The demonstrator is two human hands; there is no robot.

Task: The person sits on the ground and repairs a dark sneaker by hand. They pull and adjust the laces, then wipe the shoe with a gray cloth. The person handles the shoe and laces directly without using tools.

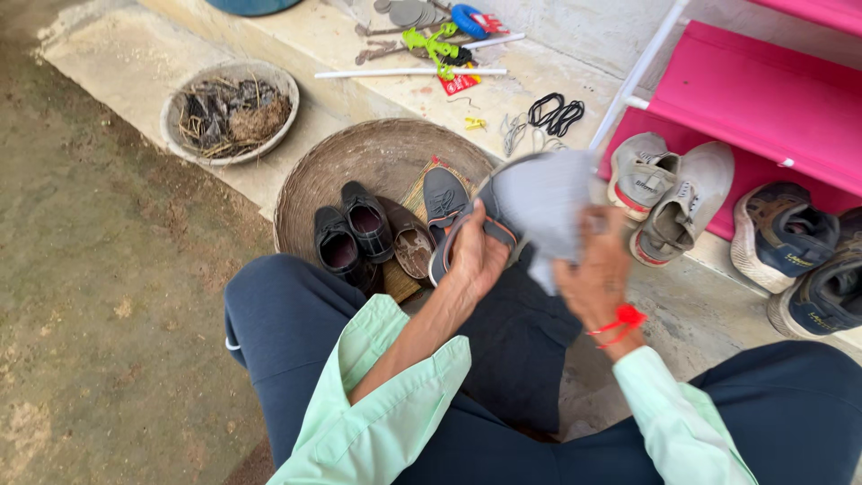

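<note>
Our left hand (474,256) is curled around a grey shoe with an orange-trimmed sole (503,211), thumb over its upper edge, holding it up above our lap, just over the near rim of the woven basket (310,180). Our right hand (594,274), a red thread (620,321) tied at its wrist, is closed on a grey cloth (548,211) and presses it against the shoe; the cloth is blurred and hides the fingers (600,235) in part. Both pale green sleeves (386,395) reach in from the bottom edge, over dark blue trousers (287,314). In the basket, just left of the held shoe, lie a pair of small black shoes (352,232), a brown shoe (411,244) and another grey shoe (444,196), the last resting on a straw-coloured mat (420,199). To the right, on the lower pink shelf of a shoe rack (763,99), sits a pair of worn beige sneakers (669,193), and beside the rack on the concrete floor a pair of navy sneakers (799,256). Along the concrete step (359,90) behind the basket we see black rubber bands (555,112), a white rod (409,73), a green plastic piece (433,43) and a blue ring (467,18). At the step's left edge stands a round bowl of dry debris (229,110), with bare earth (99,269) beyond.
</note>
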